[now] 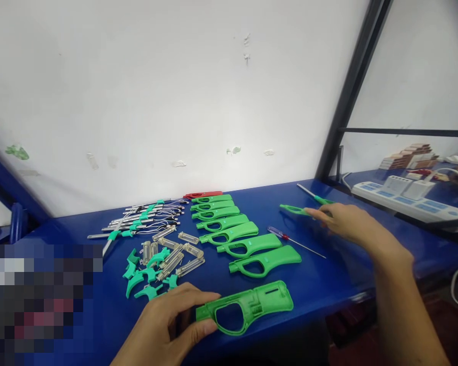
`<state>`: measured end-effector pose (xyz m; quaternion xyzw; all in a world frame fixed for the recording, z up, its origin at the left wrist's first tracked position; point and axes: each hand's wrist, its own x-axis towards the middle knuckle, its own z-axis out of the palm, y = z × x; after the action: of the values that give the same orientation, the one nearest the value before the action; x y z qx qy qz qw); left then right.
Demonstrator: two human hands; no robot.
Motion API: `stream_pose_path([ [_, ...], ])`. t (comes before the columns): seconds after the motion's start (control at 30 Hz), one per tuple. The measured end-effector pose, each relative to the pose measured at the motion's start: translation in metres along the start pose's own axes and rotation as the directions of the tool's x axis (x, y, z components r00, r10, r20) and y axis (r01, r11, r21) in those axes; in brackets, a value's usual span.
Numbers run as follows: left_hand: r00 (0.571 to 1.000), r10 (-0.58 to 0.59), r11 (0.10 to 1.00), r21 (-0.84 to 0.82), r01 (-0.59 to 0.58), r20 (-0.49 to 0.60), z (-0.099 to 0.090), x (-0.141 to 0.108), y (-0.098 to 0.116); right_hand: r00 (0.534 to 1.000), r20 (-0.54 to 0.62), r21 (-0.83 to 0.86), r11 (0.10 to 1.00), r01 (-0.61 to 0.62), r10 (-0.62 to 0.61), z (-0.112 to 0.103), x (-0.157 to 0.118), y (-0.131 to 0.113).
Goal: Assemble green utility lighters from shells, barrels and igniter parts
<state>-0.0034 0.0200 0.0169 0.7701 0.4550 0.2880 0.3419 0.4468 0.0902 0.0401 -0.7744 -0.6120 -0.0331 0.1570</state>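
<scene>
My left hand [175, 317] pinches the nose end of a green lighter shell half [267, 301] at the table's front edge, its hollow inner side facing up. My right hand [347, 223], at the table's right side, has its fingers closed on another green lighter shell half [292, 209], partly hidden by the hand. Just behind it lies a green lighter with a metal tube [306, 190]. Between the hands a row of green shell halves [265, 260] runs back to a red shell [204, 194]. A screwdriver [278, 233] lies to the right of the row.
On the left of the blue table [209, 267] lie teal triggers [135, 282], clear fuel tanks [171, 263] and metal tubes with wires [137, 221]. A white power strip [397, 201] lies at right, beyond a dark metal post [347, 96]. A white wall [175, 91] stands behind.
</scene>
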Motion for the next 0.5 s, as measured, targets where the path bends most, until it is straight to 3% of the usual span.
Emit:
stream_pose_path([
  [0.1, 0.982, 0.171, 0.953, 0.263, -0.147, -0.074, -0.003, -0.002, -0.007, 0.994, 0.1, 0.008, 0.999, -0.037, 0.036, 0.007, 0.004, 0.001],
  [0.27, 0.953, 0.3, 0.818, 0.523, -0.238, -0.034, 0.0, -0.003, -0.013, 0.994, 0.092, -0.03, 0.998, -0.063, 0.066, 0.012, 0.008, 0.0],
  [0.4, 0.935, 0.35, 0.763, 0.595, -0.252, -0.052, -0.002, -0.003, -0.016, 0.994, 0.089, -0.043, 0.997, -0.065, 0.069, 0.011, 0.009, 0.0],
  [0.5, 0.916, 0.365, 0.706, 0.691, -0.156, -0.165, -0.025, -0.002, -0.016, 0.996, 0.087, -0.026, 0.999, -0.036, 0.038, 0.006, 0.005, -0.002],
])
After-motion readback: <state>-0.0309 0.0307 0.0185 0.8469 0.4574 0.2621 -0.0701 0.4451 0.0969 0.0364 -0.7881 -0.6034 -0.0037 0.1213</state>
